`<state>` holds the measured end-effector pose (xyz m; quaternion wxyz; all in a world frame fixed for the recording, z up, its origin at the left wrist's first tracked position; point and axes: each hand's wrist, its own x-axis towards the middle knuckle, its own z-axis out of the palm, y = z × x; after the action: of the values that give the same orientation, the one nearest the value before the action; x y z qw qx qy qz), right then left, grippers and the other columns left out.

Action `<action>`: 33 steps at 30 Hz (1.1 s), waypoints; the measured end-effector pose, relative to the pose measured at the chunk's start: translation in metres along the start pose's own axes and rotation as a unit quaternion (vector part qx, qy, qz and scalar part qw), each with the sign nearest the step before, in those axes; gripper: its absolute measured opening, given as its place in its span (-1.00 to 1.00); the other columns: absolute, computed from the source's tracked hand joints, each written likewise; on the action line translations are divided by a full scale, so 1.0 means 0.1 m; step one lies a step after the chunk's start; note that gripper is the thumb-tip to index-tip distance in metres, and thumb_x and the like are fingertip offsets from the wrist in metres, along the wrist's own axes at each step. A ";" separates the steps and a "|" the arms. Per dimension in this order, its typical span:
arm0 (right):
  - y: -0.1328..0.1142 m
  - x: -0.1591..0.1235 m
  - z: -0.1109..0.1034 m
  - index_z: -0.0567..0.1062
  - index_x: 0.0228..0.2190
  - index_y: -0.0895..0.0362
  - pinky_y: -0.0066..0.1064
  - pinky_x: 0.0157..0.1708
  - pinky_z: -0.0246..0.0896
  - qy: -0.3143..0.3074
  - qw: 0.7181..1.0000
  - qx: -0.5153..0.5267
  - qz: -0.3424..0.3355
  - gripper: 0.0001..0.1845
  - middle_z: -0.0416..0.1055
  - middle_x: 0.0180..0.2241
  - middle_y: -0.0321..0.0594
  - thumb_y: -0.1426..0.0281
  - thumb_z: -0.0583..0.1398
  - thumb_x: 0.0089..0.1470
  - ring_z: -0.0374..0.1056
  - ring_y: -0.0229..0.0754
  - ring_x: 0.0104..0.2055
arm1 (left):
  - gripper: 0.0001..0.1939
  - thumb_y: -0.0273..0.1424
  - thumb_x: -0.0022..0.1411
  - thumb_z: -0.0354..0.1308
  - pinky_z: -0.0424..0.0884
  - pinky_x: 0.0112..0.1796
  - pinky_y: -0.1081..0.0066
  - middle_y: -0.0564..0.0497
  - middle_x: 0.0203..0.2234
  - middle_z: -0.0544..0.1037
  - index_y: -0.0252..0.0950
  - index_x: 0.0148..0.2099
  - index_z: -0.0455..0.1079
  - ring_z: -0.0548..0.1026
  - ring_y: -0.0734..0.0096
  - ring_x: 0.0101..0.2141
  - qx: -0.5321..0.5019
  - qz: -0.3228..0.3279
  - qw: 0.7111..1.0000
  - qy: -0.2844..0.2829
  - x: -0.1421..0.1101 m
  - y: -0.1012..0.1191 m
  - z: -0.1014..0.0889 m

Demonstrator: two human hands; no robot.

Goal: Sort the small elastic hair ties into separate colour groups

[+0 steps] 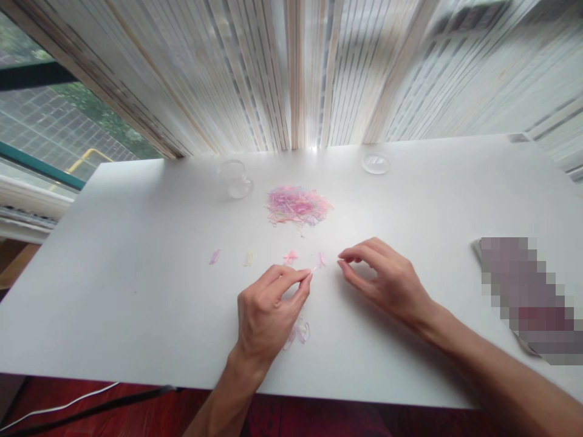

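Note:
My left hand [268, 303] pinches the end of a small pink elastic band [314, 269] between thumb and fingertips, just above the white table. To its right, my right hand [385, 273] has thumb and forefinger curled to a pinch; anything between the tips is too small to make out. Between the hands lies a small pink bunch of bands [321, 260]. Left of it, in a row, are a brighter pink bunch [290, 257], a pale yellow bunch [248, 259] and a lilac bunch [215, 257]. Loose pale bands [298, 335] lie partly behind my left hand.
A tangled pile of pink, lilac and pale bands [298, 205] lies farther back on the white table [136, 243]. Behind it stand a clear round container [234, 179] and a clear lid-like disc [376, 162]. A blurred-out flat object [528, 291] lies at right.

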<state>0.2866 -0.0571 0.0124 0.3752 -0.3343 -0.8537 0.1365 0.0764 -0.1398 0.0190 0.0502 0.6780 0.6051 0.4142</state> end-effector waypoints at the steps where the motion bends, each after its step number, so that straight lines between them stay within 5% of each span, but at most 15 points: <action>1: 0.04 0.01 -0.04 0.52 -0.25 0.11 -0.35 -0.33 0.37 0.016 0.999 -0.032 0.011 -0.90 0.53 -0.37 -0.21 0.53 0.22 0.29 0.44 -0.16 -0.33 | -0.93 -0.48 0.35 0.33 0.40 -0.45 0.51 0.10 -0.40 0.67 -0.23 -0.19 0.66 0.59 0.52 -0.46 0.023 0.005 1.000 0.011 0.02 0.02 0.05; 4: 0.19 0.03 -0.18 0.54 -0.27 0.12 -0.34 -0.40 0.32 0.029 0.990 -0.115 0.077 -0.92 0.50 -0.36 -0.16 0.45 0.22 0.29 0.43 -0.10 -0.31 | -0.89 -0.48 0.36 0.31 0.38 -0.44 0.49 0.11 -0.43 0.67 -0.23 -0.22 0.66 0.62 0.48 -0.44 0.092 0.024 0.995 0.022 0.05 0.05 0.19; 11: 0.36 0.03 -0.34 0.48 -0.37 0.09 -0.35 -0.47 0.15 -0.055 0.954 -0.160 0.246 -0.85 0.44 -0.46 -0.29 0.33 0.24 0.26 0.30 -0.21 -0.51 | -0.86 -0.47 0.39 0.28 0.31 -0.47 0.48 0.13 -0.43 0.68 -0.21 -0.24 0.65 0.68 0.46 -0.39 0.143 0.012 0.990 0.004 0.06 0.06 0.34; 15: 0.33 0.04 -0.31 0.43 -0.40 0.07 -0.35 -0.43 0.15 -0.085 0.950 -0.137 0.269 -0.82 0.47 -0.47 -0.30 0.32 0.22 0.27 0.35 -0.18 -0.47 | -0.84 -0.45 0.42 0.25 0.35 -0.42 0.52 0.12 -0.45 0.66 -0.22 -0.23 0.65 0.71 0.41 -0.25 0.122 0.016 0.992 -0.007 0.06 0.07 0.33; 22: 0.35 0.03 -0.30 0.42 -0.41 0.06 -0.36 -0.46 0.16 -0.089 0.952 -0.123 0.265 -0.81 0.49 -0.47 -0.29 0.31 0.21 0.26 0.36 -0.18 -0.47 | -0.87 -0.45 0.41 0.26 0.39 -0.42 0.49 0.13 -0.42 0.65 -0.23 -0.18 0.65 0.58 0.52 -0.48 0.107 0.013 0.994 -0.025 0.04 0.04 0.32; 27: 0.37 0.02 -0.28 0.42 -0.41 0.06 -0.35 -0.48 0.19 -0.076 0.966 -0.114 0.218 -0.80 0.48 -0.48 -0.27 0.31 0.20 0.28 0.36 -0.18 -0.49 | -0.91 -0.45 0.40 0.27 0.36 -0.46 0.48 0.09 -0.37 0.65 -0.26 -0.14 0.63 0.45 0.56 -0.54 0.042 0.006 0.998 -0.045 -0.01 0.05 0.12; 33: 0.33 0.04 -0.25 0.43 -0.38 0.05 -0.34 -0.46 0.23 -0.030 0.984 -0.091 0.149 -0.82 0.44 -0.47 -0.28 0.36 0.19 0.31 0.34 -0.20 -0.47 | -0.85 -0.48 0.42 0.24 0.36 -0.50 0.55 0.08 -0.30 0.64 -0.20 -0.07 0.62 0.43 0.59 -0.52 -0.043 -0.022 0.989 -0.143 -0.14 -0.20 -0.40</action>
<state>0.3182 -0.0298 0.0156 0.2927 -0.4861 -0.8142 0.1226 0.0368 -0.1639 0.0267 0.1745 0.7140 0.5879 0.3378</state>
